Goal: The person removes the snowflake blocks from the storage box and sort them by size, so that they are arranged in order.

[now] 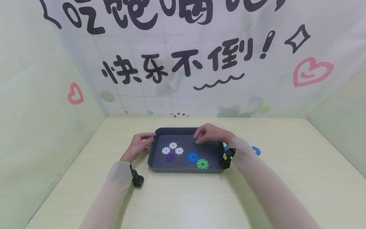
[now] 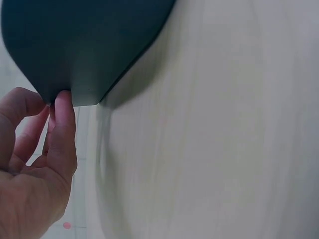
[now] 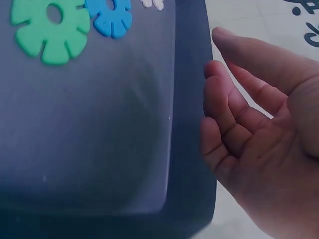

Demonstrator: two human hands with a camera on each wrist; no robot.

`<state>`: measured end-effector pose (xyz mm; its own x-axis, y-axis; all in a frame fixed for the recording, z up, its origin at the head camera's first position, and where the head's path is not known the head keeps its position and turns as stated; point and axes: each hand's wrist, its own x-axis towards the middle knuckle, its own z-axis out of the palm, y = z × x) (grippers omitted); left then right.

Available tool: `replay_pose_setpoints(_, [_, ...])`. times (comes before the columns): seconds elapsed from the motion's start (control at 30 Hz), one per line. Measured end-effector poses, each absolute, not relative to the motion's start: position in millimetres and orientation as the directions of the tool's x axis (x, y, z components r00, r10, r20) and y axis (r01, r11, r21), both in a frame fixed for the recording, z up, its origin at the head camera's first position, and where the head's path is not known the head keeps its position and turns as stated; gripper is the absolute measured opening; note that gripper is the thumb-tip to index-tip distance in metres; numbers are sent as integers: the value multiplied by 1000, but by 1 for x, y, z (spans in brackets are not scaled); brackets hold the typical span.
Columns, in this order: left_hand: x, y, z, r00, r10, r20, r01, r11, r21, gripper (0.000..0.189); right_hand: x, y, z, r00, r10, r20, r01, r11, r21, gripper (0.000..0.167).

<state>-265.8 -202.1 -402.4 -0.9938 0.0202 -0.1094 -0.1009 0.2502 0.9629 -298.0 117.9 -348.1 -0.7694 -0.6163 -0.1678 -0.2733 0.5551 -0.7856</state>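
A dark grey rectangular tray (image 1: 177, 170) lies on the table. My left hand (image 1: 138, 147) pinches its left wall between thumb and fingers, and the left wrist view shows the fingertips on its edge. Over the tray's back right part hovers my right hand (image 1: 211, 133), fingers loosely bent with nothing between them. Inside lie flat notched plastic discs: several white ones, among them a white disc (image 1: 172, 145), then a purple disc (image 1: 170, 157), a blue disc (image 1: 193, 157) and a green disc (image 1: 202, 163). The green and blue discs touch or nearly touch.
Another blue disc (image 1: 256, 150) lies on the table right of the tray, partly behind my right sleeve (image 1: 246, 152). A bit of blue shows between the tray and that arm. The pale wooden table (image 1: 177, 200) ends at a printed backdrop (image 1: 177, 79) behind.
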Motion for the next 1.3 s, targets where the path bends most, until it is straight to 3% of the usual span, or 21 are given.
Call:
replay_pose_setpoints(0.47, [-265, -201, -401, -993, 18, -117, -109, 249, 962, 36, -307, 99, -370, -630, -708, -318, -201, 544, -814, 24])
replay_pose_setpoints(0.9, [-267, -203, -403, -994, 24, -111, -102, 238, 966, 36, -305, 91, -370, -585, -692, -423, -251, 651, -717, 28])
replay_pose_setpoints(1.3, [-267, -202, -401, -994, 27, -110, -101, 231, 968, 37, -308, 90, -373, -533, -720, -445, -298, 651, -698, 33])
